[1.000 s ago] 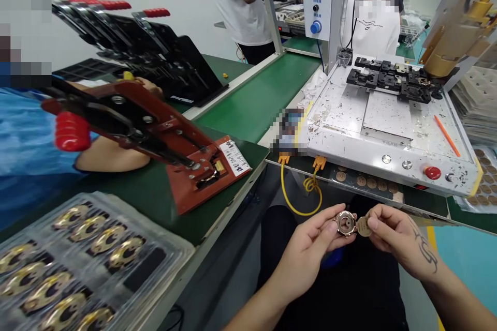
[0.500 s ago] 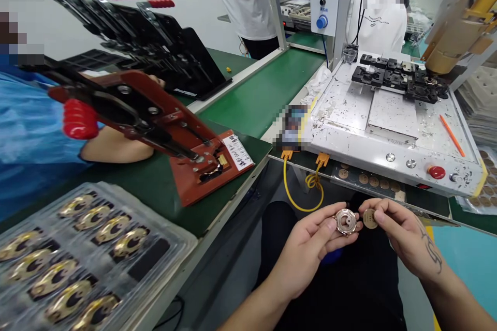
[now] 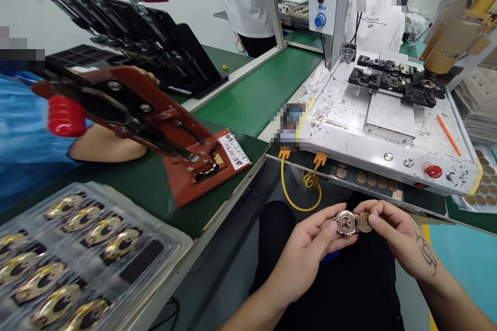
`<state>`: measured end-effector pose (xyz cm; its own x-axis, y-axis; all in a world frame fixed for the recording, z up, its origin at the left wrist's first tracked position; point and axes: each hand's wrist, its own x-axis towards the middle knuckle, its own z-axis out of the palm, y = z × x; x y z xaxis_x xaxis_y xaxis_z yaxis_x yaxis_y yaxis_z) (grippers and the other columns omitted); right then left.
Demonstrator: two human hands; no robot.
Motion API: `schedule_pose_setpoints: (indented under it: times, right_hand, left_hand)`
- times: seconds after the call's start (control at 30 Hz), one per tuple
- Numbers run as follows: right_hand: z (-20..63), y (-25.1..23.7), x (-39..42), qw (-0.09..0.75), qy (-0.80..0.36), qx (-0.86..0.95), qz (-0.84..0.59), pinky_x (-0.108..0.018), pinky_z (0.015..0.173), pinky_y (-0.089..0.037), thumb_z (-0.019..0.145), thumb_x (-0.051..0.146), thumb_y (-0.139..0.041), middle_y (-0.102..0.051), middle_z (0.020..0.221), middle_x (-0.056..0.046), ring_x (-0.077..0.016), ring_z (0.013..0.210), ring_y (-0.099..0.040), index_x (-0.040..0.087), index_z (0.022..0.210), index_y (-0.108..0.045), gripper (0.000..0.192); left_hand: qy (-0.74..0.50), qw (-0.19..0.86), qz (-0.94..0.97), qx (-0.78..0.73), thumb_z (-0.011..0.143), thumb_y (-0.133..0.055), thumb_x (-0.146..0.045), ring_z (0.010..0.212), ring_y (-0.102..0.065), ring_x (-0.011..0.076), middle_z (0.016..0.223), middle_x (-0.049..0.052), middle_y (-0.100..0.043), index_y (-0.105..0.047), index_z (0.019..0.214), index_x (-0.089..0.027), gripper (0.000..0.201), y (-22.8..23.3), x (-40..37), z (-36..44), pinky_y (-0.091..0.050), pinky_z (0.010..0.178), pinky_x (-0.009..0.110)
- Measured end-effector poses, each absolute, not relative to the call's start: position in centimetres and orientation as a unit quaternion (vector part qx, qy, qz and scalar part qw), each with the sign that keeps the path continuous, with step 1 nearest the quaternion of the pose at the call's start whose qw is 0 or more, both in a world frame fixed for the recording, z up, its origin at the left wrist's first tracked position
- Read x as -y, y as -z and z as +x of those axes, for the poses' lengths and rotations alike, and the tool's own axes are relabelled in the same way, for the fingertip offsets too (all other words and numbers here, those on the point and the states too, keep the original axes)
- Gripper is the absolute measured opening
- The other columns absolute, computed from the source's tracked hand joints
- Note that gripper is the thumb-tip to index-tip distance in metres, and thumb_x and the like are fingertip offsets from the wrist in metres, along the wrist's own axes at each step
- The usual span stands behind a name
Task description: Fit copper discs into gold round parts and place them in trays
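Observation:
Over my lap, my left hand (image 3: pixel 316 235) grips a round watch case (image 3: pixel 345 223) with a gold-toned rim, its open face turned up at me. Thumb and fingers pinch it at its left and lower edges. Close by on the right, my right hand (image 3: pixel 388 222) pinches a flat round brass-coloured disc (image 3: pixel 364 222) with faint dark marks on it. The disc's left edge is right beside the case; whether they touch I cannot tell.
A clear tray (image 3: pixel 145 217) of gold-coloured parts lies at left, beside a red-brown lever press (image 3: pixel 205 176). A white machine (image 3: pixel 388 139) with black fixtures (image 3: pixel 392 80) and an orange stick (image 3: pixel 449 135) stands ahead. A co-worker's blue sleeve (image 3: pixel 27 129) is at far left.
My right hand has brought the disc leftward, nearer the watch case, and the disc is turned flatter towards me. My left hand keeps its hold. The view has shifted slightly.

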<state>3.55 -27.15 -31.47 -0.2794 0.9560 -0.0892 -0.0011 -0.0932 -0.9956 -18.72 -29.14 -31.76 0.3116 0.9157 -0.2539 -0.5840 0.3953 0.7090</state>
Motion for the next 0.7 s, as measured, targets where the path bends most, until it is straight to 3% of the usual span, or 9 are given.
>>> schedule_pose_setpoints:
  times: [0.5,0.7]
  right_hand:
    - [4.1,32.1,27.8,0.419,-0.627,0.492,-0.435,-0.04,0.103,-0.05,0.108,0.043,-0.069,-0.076,0.13,-0.006,-0.0263,0.113,-0.068,0.025,0.093,-0.067,0.023]
    - [4.1,31.7,28.0,0.419,-0.633,0.487,-0.433,-0.041,0.101,-0.051,0.108,0.044,-0.068,-0.076,0.124,-0.007,-0.0273,0.111,-0.067,0.025,0.091,-0.065,0.025]
  left_hand:
    - [-0.482,0.774,0.241,-0.333,0.089,-0.092,-0.043,0.116,-0.081,0.0319,0.121,0.013,-0.086,-0.084,0.127,-0.02,0.045,31.2,29.4,-18.8,-0.067,0.104,0.044]
    - [-0.474,0.785,0.22,-0.333,0.089,-0.093,-0.04,0.112,-0.082,0.0311,0.119,0.015,-0.086,-0.084,0.127,-0.017,0.045,30.6,29.4,-18.6,-0.067,0.103,0.044]
